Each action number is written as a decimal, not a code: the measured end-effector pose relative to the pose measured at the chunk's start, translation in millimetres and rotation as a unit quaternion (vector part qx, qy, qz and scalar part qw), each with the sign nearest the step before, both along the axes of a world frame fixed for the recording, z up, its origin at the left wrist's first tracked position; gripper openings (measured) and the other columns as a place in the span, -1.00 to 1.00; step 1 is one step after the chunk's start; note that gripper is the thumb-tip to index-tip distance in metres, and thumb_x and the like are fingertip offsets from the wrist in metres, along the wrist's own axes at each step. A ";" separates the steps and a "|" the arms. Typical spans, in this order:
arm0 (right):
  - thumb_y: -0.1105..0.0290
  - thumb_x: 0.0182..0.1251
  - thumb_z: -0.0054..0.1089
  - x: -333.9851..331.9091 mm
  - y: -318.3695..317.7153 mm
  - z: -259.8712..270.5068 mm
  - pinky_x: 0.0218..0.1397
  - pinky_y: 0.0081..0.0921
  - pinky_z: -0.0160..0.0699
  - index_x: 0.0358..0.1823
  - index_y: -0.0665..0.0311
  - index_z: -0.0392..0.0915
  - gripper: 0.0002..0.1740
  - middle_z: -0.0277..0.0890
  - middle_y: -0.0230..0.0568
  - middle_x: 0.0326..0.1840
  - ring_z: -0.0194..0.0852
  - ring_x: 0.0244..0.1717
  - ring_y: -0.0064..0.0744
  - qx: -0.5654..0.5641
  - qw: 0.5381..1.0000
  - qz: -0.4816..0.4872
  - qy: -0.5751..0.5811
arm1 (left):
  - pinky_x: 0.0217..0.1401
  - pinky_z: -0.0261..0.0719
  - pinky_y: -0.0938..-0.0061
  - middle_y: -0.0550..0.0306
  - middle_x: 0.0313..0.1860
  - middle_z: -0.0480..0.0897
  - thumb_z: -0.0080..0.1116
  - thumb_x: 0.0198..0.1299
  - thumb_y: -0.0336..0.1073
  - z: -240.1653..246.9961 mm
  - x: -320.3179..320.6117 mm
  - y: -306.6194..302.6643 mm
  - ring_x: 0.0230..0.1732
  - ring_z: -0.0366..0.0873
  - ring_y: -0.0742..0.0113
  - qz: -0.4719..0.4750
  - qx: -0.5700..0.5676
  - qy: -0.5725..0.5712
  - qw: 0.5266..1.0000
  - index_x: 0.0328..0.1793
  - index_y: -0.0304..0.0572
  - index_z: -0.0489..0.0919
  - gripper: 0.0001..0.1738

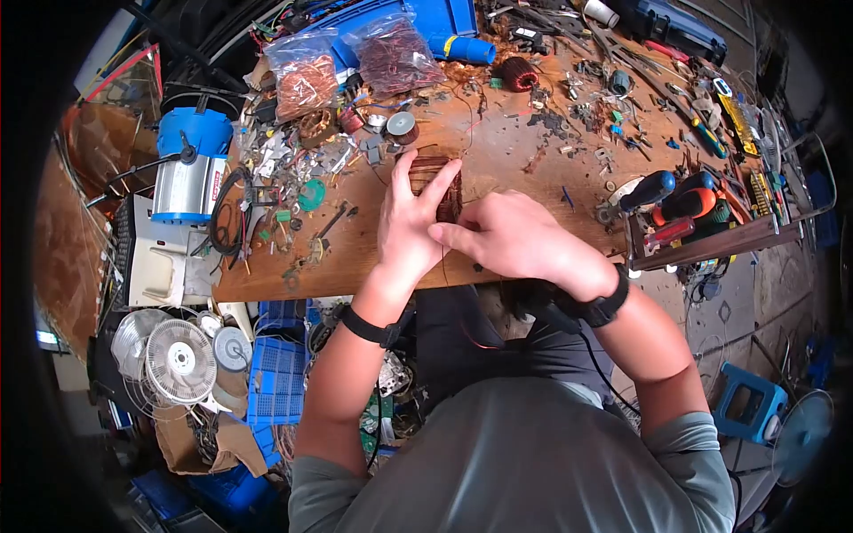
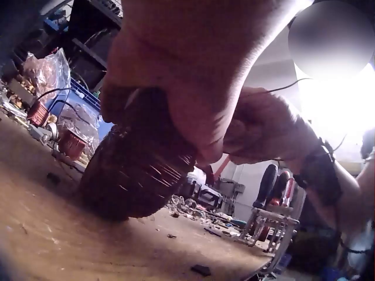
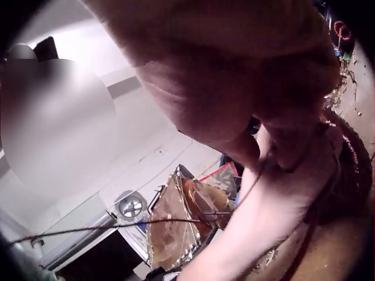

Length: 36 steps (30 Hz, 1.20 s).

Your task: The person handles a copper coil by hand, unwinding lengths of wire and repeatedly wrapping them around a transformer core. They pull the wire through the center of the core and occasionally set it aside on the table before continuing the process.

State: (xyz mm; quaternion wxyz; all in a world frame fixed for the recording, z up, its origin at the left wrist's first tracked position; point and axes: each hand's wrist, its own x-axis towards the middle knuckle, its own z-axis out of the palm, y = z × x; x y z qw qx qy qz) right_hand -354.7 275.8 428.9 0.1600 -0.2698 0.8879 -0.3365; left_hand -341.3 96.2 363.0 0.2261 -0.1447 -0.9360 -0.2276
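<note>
A wound motor core (image 1: 450, 197) with dark red-brown copper windings stands on the wooden bench near its front edge. My left hand (image 1: 410, 213) holds it from above, two fingers spread along its top. In the left wrist view the ribbed side of the core (image 2: 137, 172) shows below that hand, in shadow. Close against the core's right side, my right hand (image 1: 520, 235) pinches a thin dark wire (image 3: 146, 222), thumb against curled fingers. The wire trails away in a long loose length in the right wrist view. The pinched end is mostly hidden by the fingers.
Bags of copper wire (image 1: 304, 80) and a second wound core (image 1: 518, 75) lie at the back of the bench (image 1: 533, 142). Scraps cover its left side. A rack of screwdrivers (image 1: 720, 244) stands at the right edge; a blue-and-silver motor (image 1: 189, 169) stands left.
</note>
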 end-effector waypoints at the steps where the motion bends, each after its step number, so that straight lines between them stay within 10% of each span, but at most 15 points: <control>1: 0.04 0.36 0.34 -2.4 -7.9 -1.3 -0.22 -0.25 0.63 -0.32 0.31 0.74 -0.58 0.67 -0.01 -0.47 0.70 -0.40 -0.07 0.011 1.000 -0.013 -0.009 | 0.37 0.52 0.08 -0.25 0.48 0.25 0.54 -0.10 -0.17 -2.4 0.2 -0.1 0.37 0.45 -0.29 0.002 0.004 0.011 1.000 0.45 0.26 0.54 -0.15; 11: 0.54 0.40 0.24 25.1 17.3 -12.5 -0.32 -0.54 0.48 -0.34 0.33 0.62 -0.90 0.56 -0.50 -0.41 0.45 -0.37 -0.72 -0.271 0.930 0.047 -0.243 | 0.14 0.66 -0.04 -0.33 0.42 0.30 0.64 -0.31 0.05 23.6 -15.9 -10.7 0.14 0.62 -0.33 -0.011 -0.100 -0.075 0.992 0.63 0.49 0.25 0.23; 15: 0.44 0.26 0.34 63.6 67.0 -4.3 -0.29 -0.16 0.53 -0.35 0.23 0.58 -0.91 0.53 -0.14 -0.41 0.59 -0.32 0.03 -0.207 0.959 0.194 -0.024 | 0.14 0.71 -0.02 -0.19 0.44 0.30 0.65 -0.26 0.08 24.0 -21.9 -10.1 0.18 0.61 -0.28 -0.007 -0.122 -0.087 0.989 0.54 0.39 0.34 0.12; 21: 0.18 0.23 0.42 75.3 122.2 -30.4 -0.19 -0.13 0.62 -0.22 0.23 0.67 -0.72 0.64 -0.17 -0.30 0.64 -0.24 0.01 0.041 0.981 0.186 0.023 | 0.13 0.71 0.02 -0.21 0.45 0.28 0.66 -0.29 0.05 20.4 -15.2 -5.8 0.17 0.62 -0.26 0.006 -0.080 -0.070 0.994 0.50 0.41 0.37 0.09; 25: -0.04 0.20 0.49 59.9 102.5 6.4 -0.18 -0.22 0.63 -0.13 0.29 0.69 -0.49 0.67 -0.14 -0.32 0.70 -0.25 -0.10 -0.063 0.994 0.087 -0.021 | 0.13 0.71 0.01 -0.20 0.46 0.27 0.66 -0.30 0.03 19.3 -14.4 -5.9 0.20 0.61 -0.24 0.004 -0.089 -0.065 0.994 0.51 0.41 0.37 0.11; 28: 0.14 0.34 0.37 29.8 63.9 20.8 -0.33 -0.26 0.60 -0.14 0.36 0.69 -0.63 0.64 -0.01 -0.55 0.70 -0.51 -0.14 -0.141 0.983 -0.061 -0.102 | 0.13 0.70 0.01 -0.20 0.48 0.26 0.66 -0.32 0.02 17.5 -10.5 -6.2 0.21 0.60 -0.25 0.003 -0.091 -0.055 0.994 0.53 0.43 0.36 0.13; 36: 0.16 0.29 0.31 -17.8 -10.9 -35.8 -0.13 -0.15 0.65 -0.26 0.37 0.71 -0.66 0.69 0.10 -0.38 0.74 -0.29 0.03 -0.009 0.997 -0.072 0.012 | 0.13 0.69 0.02 -0.21 0.48 0.26 0.67 -0.38 -0.08 13.4 -6.6 -8.6 0.21 0.59 -0.27 -0.007 -0.079 -0.043 0.996 0.62 0.40 0.25 0.27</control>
